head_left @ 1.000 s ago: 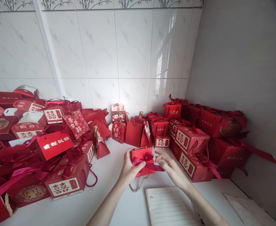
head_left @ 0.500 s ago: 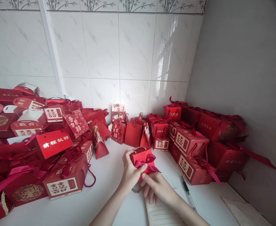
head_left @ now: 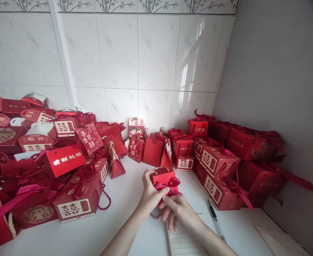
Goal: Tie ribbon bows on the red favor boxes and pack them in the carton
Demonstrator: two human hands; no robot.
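Observation:
A small red gift box (head_left: 167,176) with a twisted gold cord handle is in front of me at the middle of the table. A dark pink ribbon (head_left: 174,182) is tied in a bow on it. My left hand (head_left: 149,193) is closed round the box's left side, its thumb lying over the middle of the bow. Thumb and forefinger of my right hand (head_left: 181,212) pinch at the ribbon just below the bow; its other fingers curl loosely beneath. The pinched end is mostly hidden by the fingers.
A lined paper sheet (head_left: 185,243) lies under my right hand, with a pen (head_left: 216,219) beside it. Red gift boxes are stacked at the right (head_left: 220,192) and heaped at the left (head_left: 76,199). More stand along the tiled wall (head_left: 153,151). Beige paper (head_left: 279,238) lies front right.
The view has shifted slightly. The box is tilted a little differently and the bow's loops look fuller and more spread. Both hands keep nearly the same hold.

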